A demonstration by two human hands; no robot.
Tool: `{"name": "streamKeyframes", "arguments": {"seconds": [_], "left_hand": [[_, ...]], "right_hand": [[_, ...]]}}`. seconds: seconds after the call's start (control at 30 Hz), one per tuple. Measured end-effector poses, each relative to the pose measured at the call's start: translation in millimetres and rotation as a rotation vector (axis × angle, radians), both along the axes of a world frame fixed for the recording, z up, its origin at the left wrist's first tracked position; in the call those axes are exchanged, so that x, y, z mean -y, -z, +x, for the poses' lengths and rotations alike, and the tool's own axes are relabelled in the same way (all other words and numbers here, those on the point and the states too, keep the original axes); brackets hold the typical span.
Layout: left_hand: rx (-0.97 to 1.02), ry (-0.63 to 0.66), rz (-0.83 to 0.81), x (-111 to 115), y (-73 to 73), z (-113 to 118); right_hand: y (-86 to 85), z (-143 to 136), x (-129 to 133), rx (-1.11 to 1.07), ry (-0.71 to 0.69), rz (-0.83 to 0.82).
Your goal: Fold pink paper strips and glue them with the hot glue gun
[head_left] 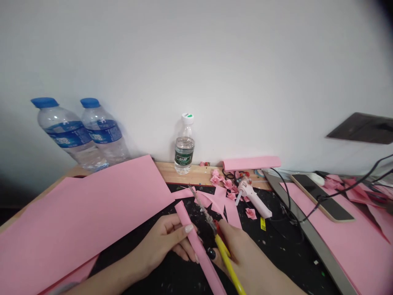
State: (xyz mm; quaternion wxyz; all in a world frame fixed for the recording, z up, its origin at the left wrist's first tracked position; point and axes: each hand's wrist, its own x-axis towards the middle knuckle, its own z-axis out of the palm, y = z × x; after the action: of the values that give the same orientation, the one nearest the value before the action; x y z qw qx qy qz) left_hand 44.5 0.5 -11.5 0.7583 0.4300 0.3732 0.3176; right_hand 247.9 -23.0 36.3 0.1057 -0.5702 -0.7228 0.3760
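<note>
Two-handed: gripping yellow-handled scissors (pixel 225 254) in right hand (pixel 241 250), pinching folded pink paper strip (pixel 198 246) in left hand (pixel 164 237). Looks light, pliable, easily creased; best held along flat sides.

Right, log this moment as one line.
left hand: holds folded pink strip | right hand: holds yellow-handled scissors | nearby: glue gun, paper roses

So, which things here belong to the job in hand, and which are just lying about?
Probably part of the job: folded pink strip, yellow-handled scissors, pink paper pieces, paper flowers, glue gun.

Apparently just lying about: phone, white-capped bottle, two blue-capped bottles.
</note>
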Motion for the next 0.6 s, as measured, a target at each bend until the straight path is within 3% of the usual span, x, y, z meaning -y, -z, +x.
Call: {"name": "streamKeyframes", "arguments": {"seconds": [0.23,0.6], "left_hand": [[-0.004,0.027,0.046,1.7,-0.7,1.6],[0.006,0.054,0.077,1.0,2.0,-0.4]], "right_hand": [[-0.6,-8.8,4.3,0.276,-0.054,0.003],[2.7,-8.1,5.0,0.244,-0.087,-0.025]]}}
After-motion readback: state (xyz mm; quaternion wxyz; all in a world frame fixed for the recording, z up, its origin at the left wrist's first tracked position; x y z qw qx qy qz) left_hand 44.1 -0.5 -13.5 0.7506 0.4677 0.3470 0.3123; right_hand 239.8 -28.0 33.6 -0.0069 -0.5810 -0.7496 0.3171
